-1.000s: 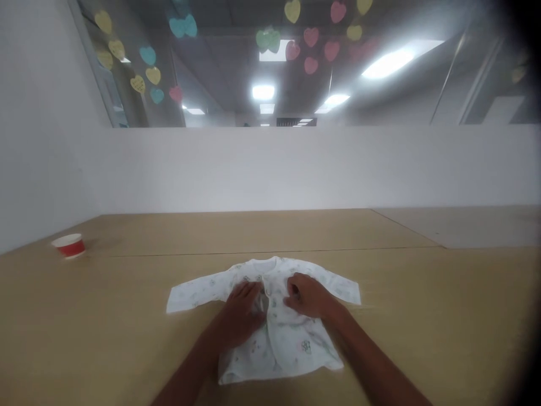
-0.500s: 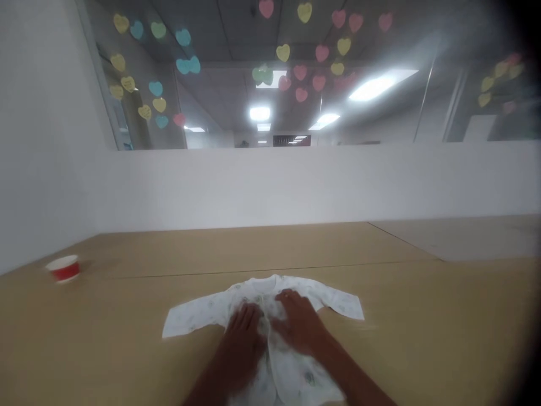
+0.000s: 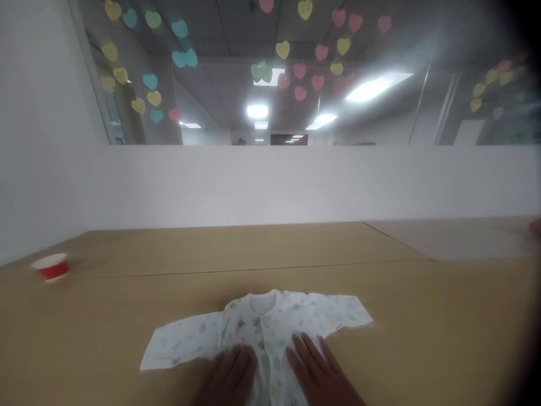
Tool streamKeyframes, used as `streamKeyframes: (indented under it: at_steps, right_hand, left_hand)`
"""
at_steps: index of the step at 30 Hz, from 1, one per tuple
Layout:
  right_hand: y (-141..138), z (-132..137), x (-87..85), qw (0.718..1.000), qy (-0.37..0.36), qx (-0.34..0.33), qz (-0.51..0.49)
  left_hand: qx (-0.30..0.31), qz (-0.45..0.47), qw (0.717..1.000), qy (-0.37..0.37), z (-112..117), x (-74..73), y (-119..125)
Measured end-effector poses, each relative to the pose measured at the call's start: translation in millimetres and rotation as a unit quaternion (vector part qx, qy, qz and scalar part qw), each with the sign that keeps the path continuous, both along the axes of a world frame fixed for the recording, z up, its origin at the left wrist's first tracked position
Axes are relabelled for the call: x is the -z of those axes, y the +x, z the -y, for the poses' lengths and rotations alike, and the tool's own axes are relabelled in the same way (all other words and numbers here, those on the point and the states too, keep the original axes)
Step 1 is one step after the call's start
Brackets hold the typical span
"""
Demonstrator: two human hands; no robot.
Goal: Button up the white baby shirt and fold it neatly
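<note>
The small white patterned shirt (image 3: 291, 318) lies spread on the bench (image 3: 422, 338), collar (image 3: 262, 305) at the far end, sleeves (image 3: 183, 340) stretched sideways, with the left hand (image 3: 231, 373) and right hand (image 3: 316, 367) palm-down on its front, fingers extended.

We lose lower part of shirt (image 3: 270, 332) past near edge. Left hand (image 3: 231, 372) blurred; it and right hand (image 3: 316, 369) cut off there. Shirt beneath both hidden. Small shape (image 3: 536, 227) at far right edge: we cannot tell what.
</note>
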State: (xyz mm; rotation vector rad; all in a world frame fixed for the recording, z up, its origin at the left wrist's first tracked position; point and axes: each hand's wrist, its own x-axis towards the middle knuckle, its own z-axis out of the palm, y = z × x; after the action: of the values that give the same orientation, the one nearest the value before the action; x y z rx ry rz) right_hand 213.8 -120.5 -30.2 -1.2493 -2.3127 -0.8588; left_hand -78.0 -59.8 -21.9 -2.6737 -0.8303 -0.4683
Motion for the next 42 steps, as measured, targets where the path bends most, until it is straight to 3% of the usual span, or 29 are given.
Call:
streamKeyframes:
  at_steps: [1,3,5,7,10,13,15,19,22,25,28,33,36,42]
  right_hand:
    - [-2.4,-3.5,-7.7,0.999,-0.034,0.009,-0.036]
    - [-4.9,-18.7,-29.7,0.981,-0.131,0.061,-0.128]
    - [-1.9,-43.2,-51.5,0.948,-0.215,0.128,-0.195]
    - [7.2,-71.2,-62.1,0.921,-0.272,0.163,-0.226]
    - [27.9,-105.6,-51.4,0.885,-0.322,0.233,-0.244]
    - [47.0,-120.9,-29.6,0.877,-0.300,0.272,-0.258]
    - [55.3,-121.7,-21.4,0.873,-0.298,0.274,-0.274]
    - [58.8,-114.7,-23.2,0.876,-0.290,0.248,-0.294]
    - [54.3,-110.7,-30.0,0.897,-0.263,0.136,-0.329]
    - [53.0,-110.2,-35.6,0.899,-0.243,0.036,-0.363]
    - [63.0,-109.3,-39.1,0.894,-0.237,0.047,-0.377]
    - [97.7,-103.4,-38.5,0.874,-0.284,0.070,-0.388]
    - [111.5,-101.3,-36.9,0.866,-0.282,0.107,-0.398]
    - [97.2,-98.2,-44.0,0.883,-0.269,0.103,-0.371]
  left_hand:
    - [-0.039,0.003,0.997,-0.059,-3.1,-13.2,2.6]
    - [-0.173,0.054,0.968,-0.173,-15.9,-40.9,7.1]
    - [-0.192,0.068,0.952,-0.230,-33.7,-59.7,9.2]
    - [-0.206,0.034,0.941,-0.266,-51.1,-63.5,8.2]
    - [-0.260,-0.036,0.932,-0.251,-69.7,-51.7,1.7]
    - [-0.314,-0.041,0.917,-0.241,-78.2,-44.4,-3.9]
    - [-0.329,-0.023,0.911,-0.249,-80.0,-48.2,-3.1]
    - [-0.319,0.026,0.913,-0.254,-82.7,-67.8,8.8]
    - [-0.268,0.069,0.918,-0.283,-89.2,-81.8,15.5]
    - [-0.176,0.104,0.921,-0.332,-98.3,-88.0,10.4]
    - [-0.139,0.126,0.918,-0.350,-105.9,-86.4,-5.1]
    - [-0.217,0.107,0.915,-0.322,-114.0,-80.3,-31.3]
    - [-0.223,0.109,0.912,-0.328,-115.1,-80.7,-37.4]
    - [-0.186,0.140,0.912,-0.338,-109.2,-83.9,-26.9]
